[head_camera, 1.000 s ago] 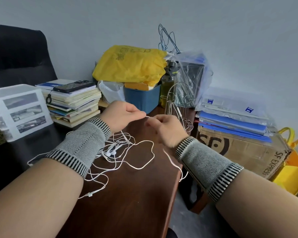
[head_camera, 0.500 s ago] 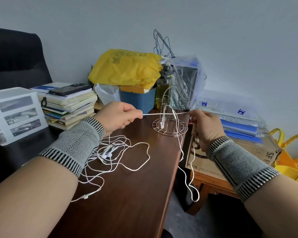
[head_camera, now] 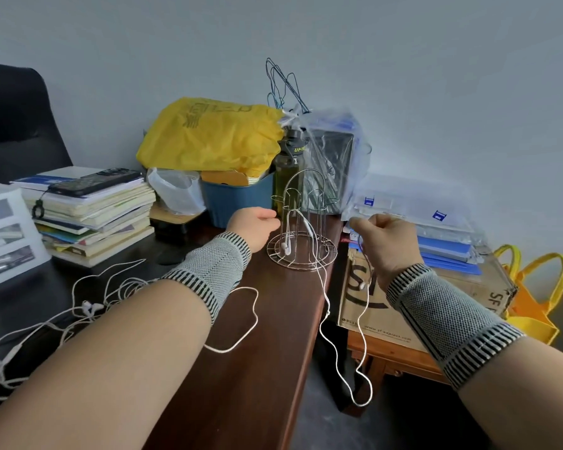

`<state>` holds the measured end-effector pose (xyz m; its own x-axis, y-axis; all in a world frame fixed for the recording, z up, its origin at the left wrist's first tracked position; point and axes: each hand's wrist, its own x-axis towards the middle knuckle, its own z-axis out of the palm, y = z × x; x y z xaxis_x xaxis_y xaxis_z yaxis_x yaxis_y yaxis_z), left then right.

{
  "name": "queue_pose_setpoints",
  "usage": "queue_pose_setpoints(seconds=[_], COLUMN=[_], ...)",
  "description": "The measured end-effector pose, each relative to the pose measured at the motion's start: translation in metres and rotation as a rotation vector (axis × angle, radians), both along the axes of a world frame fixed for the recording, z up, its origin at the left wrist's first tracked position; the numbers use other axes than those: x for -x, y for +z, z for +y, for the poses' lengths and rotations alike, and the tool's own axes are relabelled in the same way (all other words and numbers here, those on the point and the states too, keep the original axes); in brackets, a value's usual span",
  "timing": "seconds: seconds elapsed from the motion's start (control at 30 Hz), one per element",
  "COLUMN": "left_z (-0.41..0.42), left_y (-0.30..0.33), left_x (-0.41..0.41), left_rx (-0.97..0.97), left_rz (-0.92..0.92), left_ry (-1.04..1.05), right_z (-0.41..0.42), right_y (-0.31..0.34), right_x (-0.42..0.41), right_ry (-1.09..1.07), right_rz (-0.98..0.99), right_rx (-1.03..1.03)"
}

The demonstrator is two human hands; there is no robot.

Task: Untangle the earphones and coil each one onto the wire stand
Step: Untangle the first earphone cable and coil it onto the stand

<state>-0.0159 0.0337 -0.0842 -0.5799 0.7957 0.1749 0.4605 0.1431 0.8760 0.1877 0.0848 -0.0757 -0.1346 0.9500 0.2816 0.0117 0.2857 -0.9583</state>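
Feeding one white earphone cord onto the round wire stand

Nearest us, a white cord (head_camera: pixel 345 362) hangs in a long loop off the edge of the dark wooden desk (head_camera: pixel 241 368), slack we judge is meant for coiling. To the left, the remaining tangle of white earphones (head_camera: pixel 88 306) lies on the desk, not yet sorted. Further on, our right hand (head_camera: pixel 382 237) is curled, pinching the cord beside the stand, and our left hand (head_camera: pixel 255 225) is clenched at the other side, apparently on the same cord, though we cannot tell. Between them the silver wire stand (head_camera: pixel 301 232) already carries a white earbud (head_camera: pixel 285 246) at its base.
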Motion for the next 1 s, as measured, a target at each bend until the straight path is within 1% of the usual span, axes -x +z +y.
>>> queue_pose_setpoints(seconds=[0.07,0.1,0.13,0.27,0.3,0.33,0.4,0.5,0.63,0.7,0.73,0.77,0.8,0.87,1.0], left_z=[0.013,0.018,0.025,0.045,0.050,0.054,0.059,0.063,0.063,0.062,0.062,0.061,0.061,0.060,0.059], left_y=[-0.004,-0.005,-0.007,-0.013,-0.015,-0.016,-0.017,-0.020,-0.022,-0.023,-0.023,-0.024,-0.024,-0.025,-0.026], left_x=[0.003,0.005,0.006,0.010,0.011,0.011,0.011,0.011,0.015,0.017,0.018,0.018,0.018,0.017,0.015], left_rx=[0.009,0.010,0.006,-0.003,-0.005,-0.010,-0.026,-0.025,0.018,0.035,0.043,0.052,0.055,0.050,0.043], left_rz=[-0.010,-0.016,-0.029,-0.064,-0.060,-0.059,-0.052,-0.029,-0.039,-0.058,-0.062,-0.066,-0.070,-0.082,-0.034], left_ry=[0.016,0.021,0.025,0.023,0.018,0.013,0.012,0.023,-0.002,-0.009,-0.018,-0.028,-0.038,-0.054,-0.064], right_z=[0.011,0.016,0.022,0.042,0.045,0.049,0.055,0.064,0.066,0.064,0.061,0.061,0.062,0.063,0.064], right_y=[-0.005,-0.007,-0.010,-0.020,-0.022,-0.024,-0.028,-0.033,-0.045,-0.054,-0.057,-0.060,-0.062,-0.063,-0.059], right_x=[0.001,0.001,0.001,0.008,0.012,0.016,0.027,0.046,0.063,0.066,0.067,0.068,0.069,0.072,0.079], right_ry=[0.009,0.018,0.031,0.145,0.163,0.169,0.172,0.190,0.289,0.314,0.317,0.309,0.297,0.265,0.092], right_rz=[-0.063,-0.128,-0.227,-0.722,-0.808,-0.852,-0.848,-0.705,-0.442,-0.246,-0.170,-0.134,-0.126,-0.182,-0.451], right_rx=[-0.013,-0.021,-0.030,-0.068,-0.079,-0.096,-0.140,-0.147,0.027,0.147,0.187,0.205,0.202,0.166,-0.038])
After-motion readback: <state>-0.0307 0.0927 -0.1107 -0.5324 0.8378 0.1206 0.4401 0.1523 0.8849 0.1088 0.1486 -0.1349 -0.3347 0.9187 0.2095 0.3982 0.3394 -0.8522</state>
